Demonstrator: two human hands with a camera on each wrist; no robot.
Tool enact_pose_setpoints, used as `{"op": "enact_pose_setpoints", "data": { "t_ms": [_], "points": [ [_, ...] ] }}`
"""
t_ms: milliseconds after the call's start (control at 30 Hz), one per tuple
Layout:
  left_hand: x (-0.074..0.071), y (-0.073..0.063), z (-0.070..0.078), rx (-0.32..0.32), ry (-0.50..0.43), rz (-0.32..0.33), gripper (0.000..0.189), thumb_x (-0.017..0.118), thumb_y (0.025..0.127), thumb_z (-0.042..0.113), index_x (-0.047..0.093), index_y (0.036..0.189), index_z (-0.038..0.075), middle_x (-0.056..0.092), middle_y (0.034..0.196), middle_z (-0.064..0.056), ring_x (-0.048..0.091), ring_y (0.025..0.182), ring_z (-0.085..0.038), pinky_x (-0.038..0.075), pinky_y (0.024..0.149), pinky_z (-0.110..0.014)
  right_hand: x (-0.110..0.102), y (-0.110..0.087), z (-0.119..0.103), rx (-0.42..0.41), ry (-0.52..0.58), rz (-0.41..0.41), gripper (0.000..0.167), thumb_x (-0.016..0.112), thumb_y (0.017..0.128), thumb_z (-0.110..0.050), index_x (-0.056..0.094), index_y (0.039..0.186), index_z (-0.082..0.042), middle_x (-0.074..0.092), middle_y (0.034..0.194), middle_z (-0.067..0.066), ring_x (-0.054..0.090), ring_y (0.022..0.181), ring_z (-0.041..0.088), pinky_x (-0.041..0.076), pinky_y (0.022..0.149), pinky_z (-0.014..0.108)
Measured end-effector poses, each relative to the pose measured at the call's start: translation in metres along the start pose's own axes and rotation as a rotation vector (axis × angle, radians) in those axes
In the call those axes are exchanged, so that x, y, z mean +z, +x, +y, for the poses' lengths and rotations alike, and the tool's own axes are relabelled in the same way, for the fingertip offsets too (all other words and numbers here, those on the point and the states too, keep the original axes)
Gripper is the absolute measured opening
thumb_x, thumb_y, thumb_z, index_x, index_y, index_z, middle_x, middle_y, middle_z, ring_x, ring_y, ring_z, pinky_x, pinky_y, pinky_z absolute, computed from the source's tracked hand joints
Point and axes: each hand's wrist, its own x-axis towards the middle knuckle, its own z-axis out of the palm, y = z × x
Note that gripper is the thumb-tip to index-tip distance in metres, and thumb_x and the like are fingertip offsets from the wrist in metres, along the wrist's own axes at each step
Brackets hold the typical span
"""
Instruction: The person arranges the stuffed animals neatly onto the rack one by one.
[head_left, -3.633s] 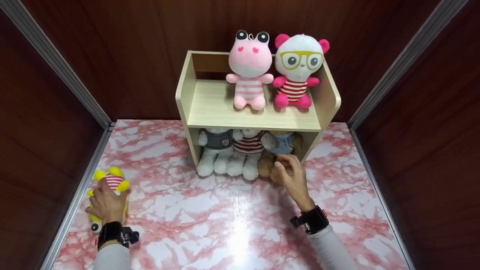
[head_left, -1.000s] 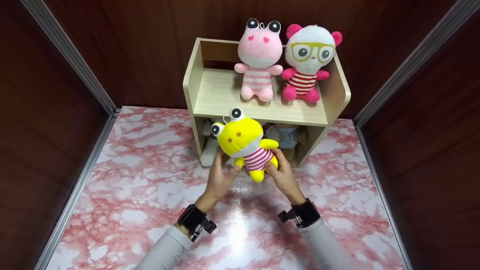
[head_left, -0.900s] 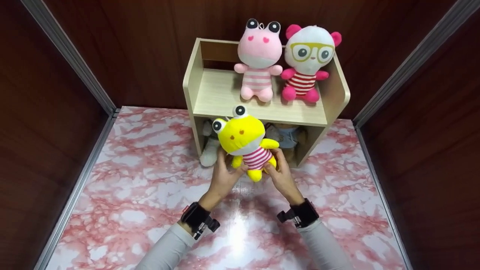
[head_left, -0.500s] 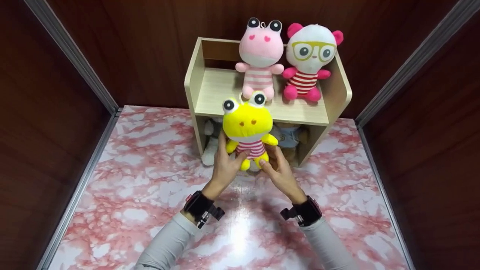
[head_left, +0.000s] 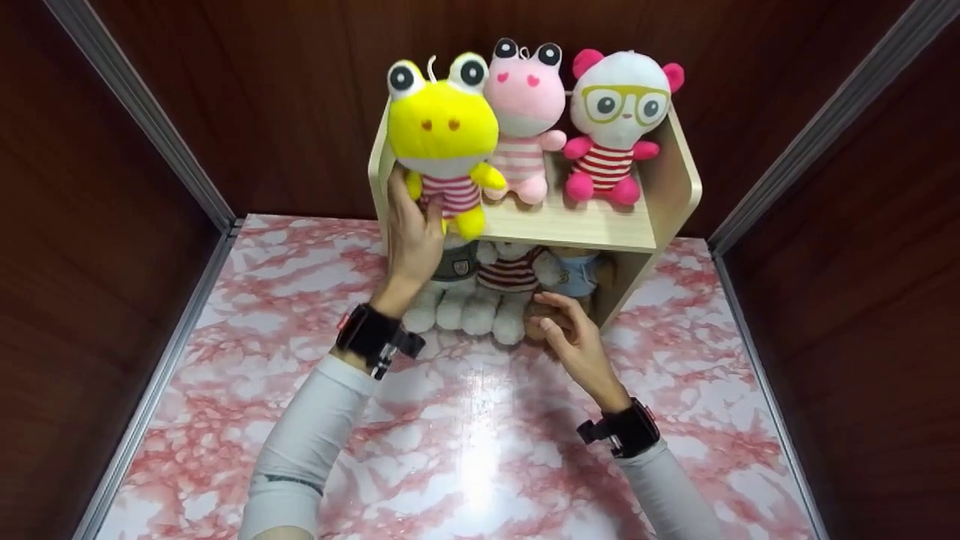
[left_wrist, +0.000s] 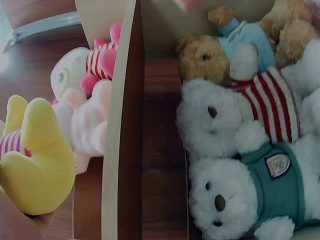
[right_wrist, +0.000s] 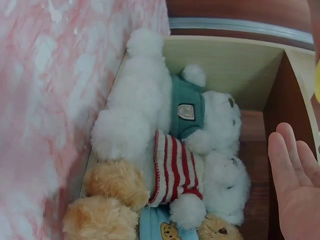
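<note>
My left hand [head_left: 412,240] grips a yellow frog plush [head_left: 442,127] in a striped shirt by its lower body, thumb across the front. The frog is upright at the left part of the upper shelf [head_left: 592,225], partly in front of a pink frog-like plush [head_left: 521,97]. Whether its feet touch the board, I cannot tell. In the left wrist view the frog's yellow legs [left_wrist: 47,155] show beside the shelf board. My right hand [head_left: 577,349] holds nothing, its fingers loosely bent before a brown teddy bear [head_left: 577,274] in the lower compartment.
A white-faced panda plush [head_left: 619,112] with pink ears sits at the upper right. Two white teddy bears, one in a green shirt [left_wrist: 277,185] and one in a striped shirt [left_wrist: 272,105], sit below. Dark walls [head_left: 112,300] flank the marbled surface [head_left: 300,315].
The yellow frog was lying at the left, then came between both hands before the shelf. Now my left hand has raised it to the upper left; my right hand has let go and drawn rightward.
</note>
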Motion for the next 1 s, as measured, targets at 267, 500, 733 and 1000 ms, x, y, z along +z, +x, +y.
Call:
{"op": "enact_pose_setpoints", "data": {
  "t_ms": [267,500,733,1000],
  "points": [
    [0.008,0.028,-0.017,-0.123,0.195,-0.028,0.060,0.052,0.101,-0.002,0.027,0.154,-0.013,0.038,0.150,-0.029,0.038,0.141,-0.035,0.024,0.122,-0.029,0.000,-0.001,-0.008,-0.029,-0.009,0.024,0.036,0.055,0.103,0.006,0.054,0.139,0.009,0.060,0.139,0.021,0.069,0.111,0.025,0.057,0.083,0.025],
    [0.017,0.044,-0.022,-0.269,0.201,-0.067,0.063,0.048,0.101,-0.002,0.024,0.159,-0.006,0.035,0.155,-0.026,0.040,0.142,-0.034,0.026,0.121,-0.028,-0.003,-0.003,-0.010,-0.011,-0.032,0.011,0.038,0.059,0.103,0.002,0.054,0.140,0.007,0.060,0.139,0.021,0.067,0.110,0.018,0.055,0.085,0.024],
    [0.026,0.055,-0.033,-0.423,0.216,-0.090,0.064,0.047,0.106,0.005,0.020,0.164,0.003,0.027,0.169,-0.014,0.027,0.153,-0.032,0.021,0.125,-0.035,-0.009,-0.001,0.024,-0.040,-0.051,0.002,0.038,0.061,0.103,-0.004,0.057,0.141,-0.004,0.058,0.141,0.023,0.067,0.110,0.022,0.055,0.087,0.025],
    [0.032,0.058,-0.039,-0.451,0.292,-0.088,0.065,0.046,0.110,0.015,0.015,0.167,0.015,0.036,0.165,-0.013,0.047,0.140,-0.034,0.040,0.115,-0.043,-0.004,0.000,0.011,-0.025,-0.064,0.025,0.038,0.059,0.101,0.005,0.055,0.139,0.006,0.059,0.138,0.027,0.067,0.109,0.019,0.056,0.086,0.023]
  ]
}}
